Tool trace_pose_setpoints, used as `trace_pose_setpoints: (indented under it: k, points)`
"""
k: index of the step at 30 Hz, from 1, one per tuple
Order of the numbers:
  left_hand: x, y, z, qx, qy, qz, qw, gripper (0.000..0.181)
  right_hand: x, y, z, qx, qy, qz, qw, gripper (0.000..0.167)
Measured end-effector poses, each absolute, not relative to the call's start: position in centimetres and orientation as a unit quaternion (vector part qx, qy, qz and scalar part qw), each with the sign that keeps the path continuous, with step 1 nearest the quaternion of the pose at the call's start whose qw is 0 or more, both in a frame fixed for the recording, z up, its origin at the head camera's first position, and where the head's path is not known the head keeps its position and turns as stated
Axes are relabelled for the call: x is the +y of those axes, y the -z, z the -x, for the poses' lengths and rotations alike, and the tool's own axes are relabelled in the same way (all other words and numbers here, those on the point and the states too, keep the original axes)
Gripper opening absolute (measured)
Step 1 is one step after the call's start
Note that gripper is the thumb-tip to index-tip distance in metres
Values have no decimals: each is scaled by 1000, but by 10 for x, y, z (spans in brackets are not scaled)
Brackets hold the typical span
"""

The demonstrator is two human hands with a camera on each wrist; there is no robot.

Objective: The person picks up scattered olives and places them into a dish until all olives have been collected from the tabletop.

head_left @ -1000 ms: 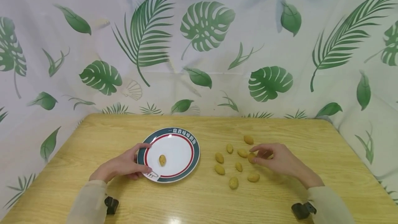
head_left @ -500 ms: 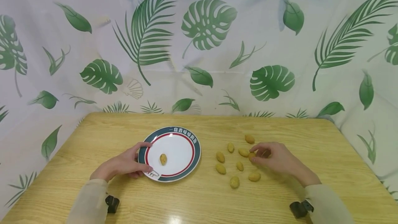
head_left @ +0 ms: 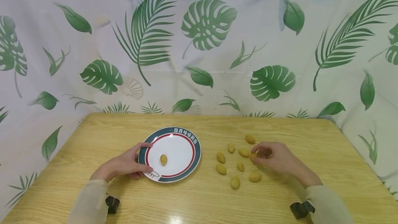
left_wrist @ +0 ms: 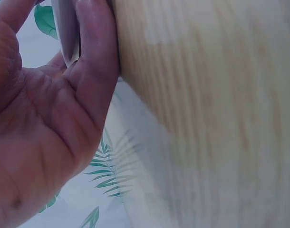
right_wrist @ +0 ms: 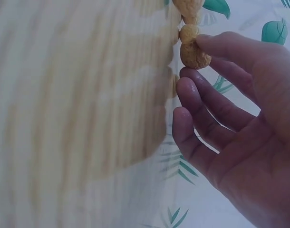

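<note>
My left hand grips the left rim of a round plate, thumb on the rim's upper side. The plate is white inside, with a red ring and a dark blue-green border bearing white characters. One small yellow-brown oval fruit lies on it. To the right, the thumb and fingertips of my right hand pinch a similar oval fruit, partly covered by them. The right wrist view shows the wrinkled surface of this fruit against the thumb. In the left wrist view, some fingers lie behind the plate's edge.
Several more oval fruits lie loosely between plate and right hand, among them one at the back, one in front and one nearby. The wooden table ends at a leaf-patterned curtain.
</note>
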State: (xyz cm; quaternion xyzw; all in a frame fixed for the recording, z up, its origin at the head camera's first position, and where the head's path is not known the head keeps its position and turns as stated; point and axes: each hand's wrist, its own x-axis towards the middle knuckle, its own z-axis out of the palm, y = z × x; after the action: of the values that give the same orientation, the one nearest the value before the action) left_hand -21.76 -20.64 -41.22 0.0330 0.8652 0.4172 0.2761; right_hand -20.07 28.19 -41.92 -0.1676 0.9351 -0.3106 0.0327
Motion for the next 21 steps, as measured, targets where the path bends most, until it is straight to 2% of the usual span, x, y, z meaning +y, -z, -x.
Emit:
trace_pose_setpoints:
  k: [21]
  points:
    - [-208,413,219,857,-432,-37,278,89,259,410,198,918,339,206,-24,16]
